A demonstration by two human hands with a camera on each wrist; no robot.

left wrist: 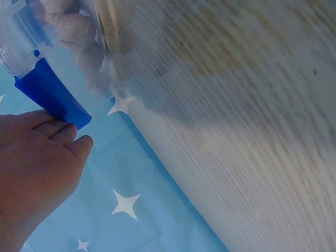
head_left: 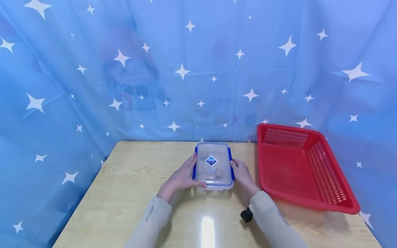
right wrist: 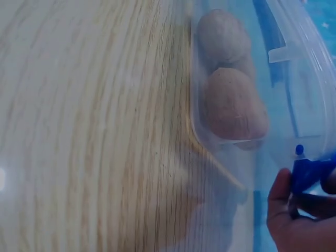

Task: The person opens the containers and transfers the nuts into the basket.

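Observation:
A clear plastic food container (head_left: 212, 174) with blue side latches lies on the table, its transparent lid on top. My left hand (head_left: 183, 174) holds its left side, thumb at the front corner; in the left wrist view the fingertips touch a blue latch (left wrist: 52, 94) that sticks outward. My right hand (head_left: 243, 173) is at the right side, and in the right wrist view its fingers pinch the other blue latch (right wrist: 307, 173). Several rounded, pale-brown items (right wrist: 233, 102) show through the container wall; their kind is unclear.
A red plastic basket (head_left: 286, 163) with perforated walls stands to the right, close to my right forearm. The light wooden table (head_left: 124, 193) ends at a blue curtain (head_left: 155, 86) with white stars. A small black device (head_left: 246, 215) sits beside the right sleeve.

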